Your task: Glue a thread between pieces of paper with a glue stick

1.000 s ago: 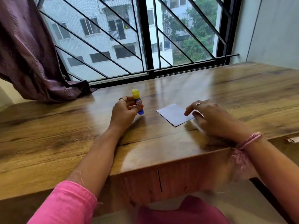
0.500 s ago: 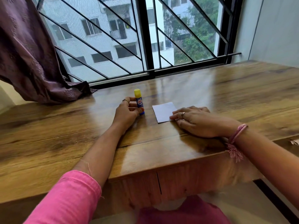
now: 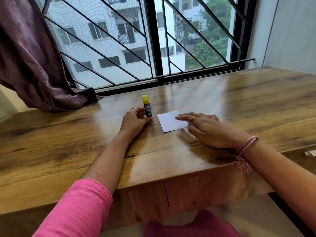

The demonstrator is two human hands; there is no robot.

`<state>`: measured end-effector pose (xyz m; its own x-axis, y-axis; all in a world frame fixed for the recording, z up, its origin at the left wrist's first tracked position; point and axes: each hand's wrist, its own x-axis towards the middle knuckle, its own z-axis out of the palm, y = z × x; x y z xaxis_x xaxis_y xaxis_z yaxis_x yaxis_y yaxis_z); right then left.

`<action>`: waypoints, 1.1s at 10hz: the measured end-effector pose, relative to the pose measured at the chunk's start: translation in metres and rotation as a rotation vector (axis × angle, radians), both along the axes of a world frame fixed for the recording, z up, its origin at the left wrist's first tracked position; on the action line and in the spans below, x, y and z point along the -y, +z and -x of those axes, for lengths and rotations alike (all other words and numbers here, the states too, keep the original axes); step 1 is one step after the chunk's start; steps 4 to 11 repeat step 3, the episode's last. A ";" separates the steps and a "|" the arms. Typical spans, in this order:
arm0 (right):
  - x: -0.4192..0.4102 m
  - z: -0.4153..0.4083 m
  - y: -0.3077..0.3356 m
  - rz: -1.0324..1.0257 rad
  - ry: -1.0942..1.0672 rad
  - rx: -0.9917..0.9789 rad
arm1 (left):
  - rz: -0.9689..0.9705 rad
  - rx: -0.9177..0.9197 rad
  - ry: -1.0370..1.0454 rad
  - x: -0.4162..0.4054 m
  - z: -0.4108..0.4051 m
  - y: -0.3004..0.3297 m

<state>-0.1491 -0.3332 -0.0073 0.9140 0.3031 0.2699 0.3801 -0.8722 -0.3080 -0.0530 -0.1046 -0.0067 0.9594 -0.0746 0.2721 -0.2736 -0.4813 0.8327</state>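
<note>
Pink sleeve (image 3: 82,207), finger rings (image 3: 192,119), and a pink thread wristband (image 3: 246,144) (frayed tassel).

A purple curtain (image 3: 32,62) hangs left of the barred window (image 3: 153,40) behind the wooden table (image 3: 248,103).

I am seeing the glue stick (image 3: 147,106) standing upright on the table (image 3: 239,100), with the paper (image 3: 168,120) lying flat just to its right. My left hand (image 3: 135,121) is sitting at the stick's left side, fingers touching it. My right hand (image 3: 207,129) is lying over the paper's right edge. Behind them the window (image 3: 153,40) is running along the table's far edge, and the curtain (image 3: 30,57) is hanging at the far left, its hem resting on the tabletop.
</note>
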 end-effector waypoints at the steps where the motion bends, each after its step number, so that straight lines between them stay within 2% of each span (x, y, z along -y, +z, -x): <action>1: 0.006 0.001 0.005 -0.148 -0.049 0.118 | 0.074 -0.049 -0.022 -0.006 0.003 0.001; 3: 0.008 0.001 0.008 -0.166 -0.174 0.224 | 0.083 -0.022 -0.055 -0.010 0.016 0.006; 11: 0.008 0.001 0.008 -0.166 -0.174 0.224 | 0.083 -0.022 -0.055 -0.010 0.016 0.006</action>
